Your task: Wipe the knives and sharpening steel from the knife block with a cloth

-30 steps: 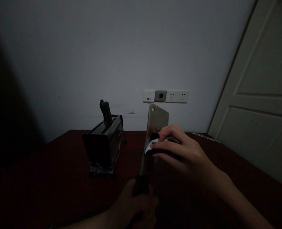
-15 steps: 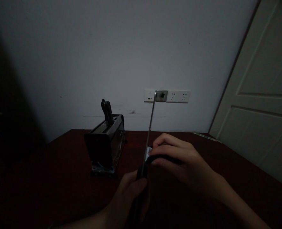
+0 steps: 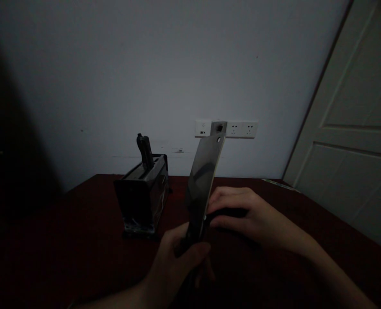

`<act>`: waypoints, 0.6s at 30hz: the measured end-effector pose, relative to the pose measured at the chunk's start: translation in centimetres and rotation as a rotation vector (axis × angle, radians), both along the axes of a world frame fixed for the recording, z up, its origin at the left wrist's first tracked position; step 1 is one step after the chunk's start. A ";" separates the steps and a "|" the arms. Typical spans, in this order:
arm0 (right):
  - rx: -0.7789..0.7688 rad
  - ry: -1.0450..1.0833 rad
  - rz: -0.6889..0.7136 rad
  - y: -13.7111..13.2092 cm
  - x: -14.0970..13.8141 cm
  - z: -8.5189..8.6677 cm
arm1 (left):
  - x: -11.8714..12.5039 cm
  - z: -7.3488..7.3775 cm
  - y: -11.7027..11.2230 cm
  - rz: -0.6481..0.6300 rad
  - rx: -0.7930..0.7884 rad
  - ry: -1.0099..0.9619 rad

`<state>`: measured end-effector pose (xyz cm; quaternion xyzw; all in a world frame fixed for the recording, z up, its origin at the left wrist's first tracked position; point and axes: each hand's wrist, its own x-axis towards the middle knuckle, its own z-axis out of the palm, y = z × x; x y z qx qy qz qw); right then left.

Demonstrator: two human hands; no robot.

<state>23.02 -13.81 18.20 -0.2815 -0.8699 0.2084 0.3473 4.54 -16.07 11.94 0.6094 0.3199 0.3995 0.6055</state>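
Observation:
My left hand (image 3: 174, 262) is closed round the dark handle of a cleaver (image 3: 203, 171). The blade points up and away, its broad face turned toward me, with a small round hole near the top corner. Close by its right edge, my right hand (image 3: 246, 210) has its fingers bent and closed on something dark (image 3: 232, 212), whose kind I cannot make out. Its fingertips are partly hidden behind the blade. To the left stands a black knife block (image 3: 141, 189) with black knife handles (image 3: 145, 150) sticking up from its slots.
The dark red table (image 3: 90, 206) reaches the pale wall behind. A row of wall sockets (image 3: 242, 129) sits above its far edge. A white panelled door (image 3: 354, 141) stands at the right, and a flat strip (image 3: 280, 185) lies at the back right table edge. The light is dim.
The cleaver has turned from edge-on to show its broad face, with its top lower. My right hand has shifted slightly right, and the whitish piece by its fingertips no longer shows.

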 end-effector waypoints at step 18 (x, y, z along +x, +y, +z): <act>0.252 -0.053 -0.288 -2.0 2.4 1.9 | 1.5 -3.1 1.5 0.148 -0.074 0.138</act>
